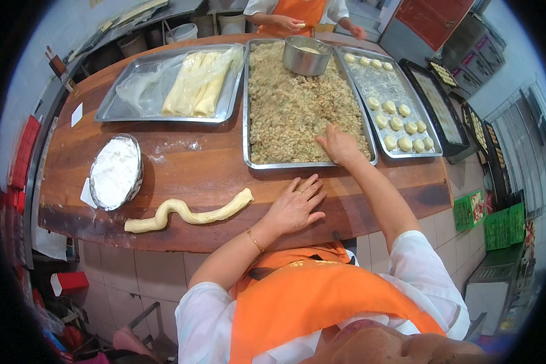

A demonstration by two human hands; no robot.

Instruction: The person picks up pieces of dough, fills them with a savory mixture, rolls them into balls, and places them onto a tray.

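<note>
My left hand (296,204) lies palm down on the wooden table, fingers spread, with nothing in it. To its left is a wavy rope of pale dough (186,214). My right hand (341,146) reaches into a crumbly brown filling (295,113) near the front right of a large metal tray (291,166). Its fingertips touch the filling; whether they grip any is hidden. At the tray's far end, a round metal pot (307,63) sits on the filling.
A bowl of white flour (116,173) stands at left. Behind it, a metal tray (132,119) holds dough rolls (195,84) under plastic film. At right, another tray (407,154) carries several small dough balls (396,123). Across the table stands a person in an orange apron (295,13).
</note>
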